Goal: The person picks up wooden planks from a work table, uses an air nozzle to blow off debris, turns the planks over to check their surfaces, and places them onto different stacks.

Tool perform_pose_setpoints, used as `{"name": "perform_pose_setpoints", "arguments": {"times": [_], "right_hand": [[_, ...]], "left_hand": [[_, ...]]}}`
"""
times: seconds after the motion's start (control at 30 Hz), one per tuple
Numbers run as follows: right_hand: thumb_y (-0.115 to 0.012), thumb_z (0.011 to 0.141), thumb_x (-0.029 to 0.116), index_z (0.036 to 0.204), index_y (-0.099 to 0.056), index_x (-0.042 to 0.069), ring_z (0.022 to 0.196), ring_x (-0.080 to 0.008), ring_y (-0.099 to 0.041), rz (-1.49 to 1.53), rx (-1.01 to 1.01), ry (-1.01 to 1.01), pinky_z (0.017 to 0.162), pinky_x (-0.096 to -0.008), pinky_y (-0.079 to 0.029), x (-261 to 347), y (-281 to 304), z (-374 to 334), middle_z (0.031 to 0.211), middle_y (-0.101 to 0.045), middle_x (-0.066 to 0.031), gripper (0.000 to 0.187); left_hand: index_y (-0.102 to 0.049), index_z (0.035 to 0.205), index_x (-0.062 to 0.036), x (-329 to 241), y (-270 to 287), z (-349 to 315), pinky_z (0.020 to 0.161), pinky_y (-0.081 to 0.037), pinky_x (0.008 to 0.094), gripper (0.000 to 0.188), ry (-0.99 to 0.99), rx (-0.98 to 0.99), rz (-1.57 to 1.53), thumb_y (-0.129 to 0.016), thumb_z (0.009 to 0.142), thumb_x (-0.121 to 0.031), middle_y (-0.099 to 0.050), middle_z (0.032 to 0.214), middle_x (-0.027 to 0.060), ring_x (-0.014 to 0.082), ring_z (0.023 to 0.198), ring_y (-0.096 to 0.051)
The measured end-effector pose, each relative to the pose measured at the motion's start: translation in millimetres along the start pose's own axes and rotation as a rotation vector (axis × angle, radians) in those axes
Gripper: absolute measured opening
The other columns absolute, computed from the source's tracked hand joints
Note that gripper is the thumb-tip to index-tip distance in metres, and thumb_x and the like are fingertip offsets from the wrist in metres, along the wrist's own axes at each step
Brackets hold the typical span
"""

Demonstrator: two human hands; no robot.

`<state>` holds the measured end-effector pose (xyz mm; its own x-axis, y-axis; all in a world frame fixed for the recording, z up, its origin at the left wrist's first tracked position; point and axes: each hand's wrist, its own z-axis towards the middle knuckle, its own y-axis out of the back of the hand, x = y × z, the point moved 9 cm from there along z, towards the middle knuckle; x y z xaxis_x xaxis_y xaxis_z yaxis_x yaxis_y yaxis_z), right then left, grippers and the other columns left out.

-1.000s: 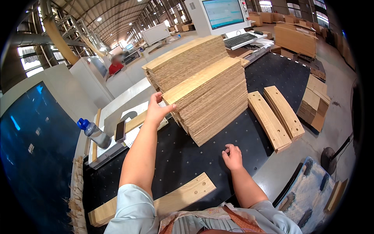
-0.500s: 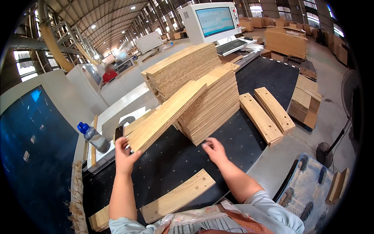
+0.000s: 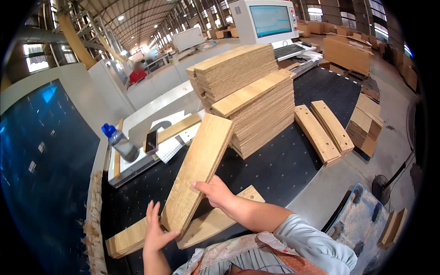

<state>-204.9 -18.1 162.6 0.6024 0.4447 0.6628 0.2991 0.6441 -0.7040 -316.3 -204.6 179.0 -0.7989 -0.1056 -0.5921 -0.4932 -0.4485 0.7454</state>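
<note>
My right hand (image 3: 217, 192) is closed on a pale wooden board (image 3: 197, 165), its thumb on the top face and its fingers under the right edge. The board slants upward, away from me, its far end beside the tall stack of boards (image 3: 266, 114). By its near end, my left hand (image 3: 158, 231) has its fingers spread, the thumb close to the board's lower edge; contact there is unclear. Partly hidden beneath the held board is a drilled board (image 3: 229, 213) on the black table (image 3: 270, 183). More boards (image 3: 128, 238) lie left of my left hand.
Two rows of drilled boards (image 3: 316, 133) lie at the right. On the white ledge at left are a blue-capped bottle (image 3: 121, 143), a phone (image 3: 151, 142) and a wood strip (image 3: 178, 128). A computer (image 3: 266, 23) stands behind the stacks. A person in red (image 3: 137, 74) is far off.
The board has come off the stack toward me and turned more upright. My right hand has moved from the stack's base onto it; my left hand has lowered and opened.
</note>
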Motion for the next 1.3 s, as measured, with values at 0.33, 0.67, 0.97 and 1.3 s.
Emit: {"name": "perform_pose_setpoints", "arguments": {"times": [0.33, 0.67, 0.97, 1.3], "right_hand": [[-0.078, 0.072, 0.042, 0.144, -0.023, -0.006, 0.133, -0.037, -0.032, -1.028, 0.225, 0.073, 0.108, -0.0403, -0.032, -6.3, -41.2, -20.2, 0.143, -0.029, -0.0275, 0.102], [-0.08, 0.068, 0.026, 0.147, -0.015, -0.002, 0.133, -0.0293, -0.035, -0.505, 0.279, -0.036, 0.109, -0.0399, -0.032, -38.6, -43.8, -31.9, 0.145, -0.03, -0.0198, 0.106], [-0.07, 0.062, 0.017, 0.139, -0.033, -0.004, 0.122, -0.0336, -0.051, 0.393, 0.461, -0.254, 0.095, -0.0492, -0.048, -53.4, -17.5, -12.0, 0.14, -0.041, -0.0204, 0.088], [-0.073, 0.063, 0.023, 0.141, -0.026, -0.007, 0.109, -0.0361, -0.059, 0.391, 0.47, -0.313, 0.096, -0.0487, -0.047, -65.3, -22.3, -12.9, 0.131, -0.049, -0.0261, 0.096]], "left_hand": [[-0.017, 0.148, -0.0035, 14.3, -95.5, 2.5, 0.107, -0.033, 0.0383, 0.115, 0.181, 0.069, -1.299, -0.084, 0.057, -0.021, -0.04, 0.14, 0.0115, 0.0263, 0.131, -0.04], [-0.028, 0.144, -0.0014, 19.4, -101.8, 1.0, 0.104, -0.04, 0.0454, 0.106, 0.01, 0.187, -1.614, -0.079, 0.055, -0.027, -0.048, 0.133, 0.0165, 0.0323, 0.124, -0.048], [-0.029, 0.143, -0.0034, 8.1, -82.3, 6.2, 0.098, -0.047, 0.0464, 0.108, -0.021, 0.094, -1.774, -0.079, 0.052, -0.032, -0.048, 0.132, 0.0187, 0.0319, 0.121, -0.051], [-0.026, 0.144, -0.006, 6.3, -74.1, 7.4, 0.094, -0.05, 0.0454, 0.112, -0.045, 0.025, -1.855, -0.082, 0.051, -0.035, -0.048, 0.131, 0.0174, 0.0295, 0.118, -0.053]]}}
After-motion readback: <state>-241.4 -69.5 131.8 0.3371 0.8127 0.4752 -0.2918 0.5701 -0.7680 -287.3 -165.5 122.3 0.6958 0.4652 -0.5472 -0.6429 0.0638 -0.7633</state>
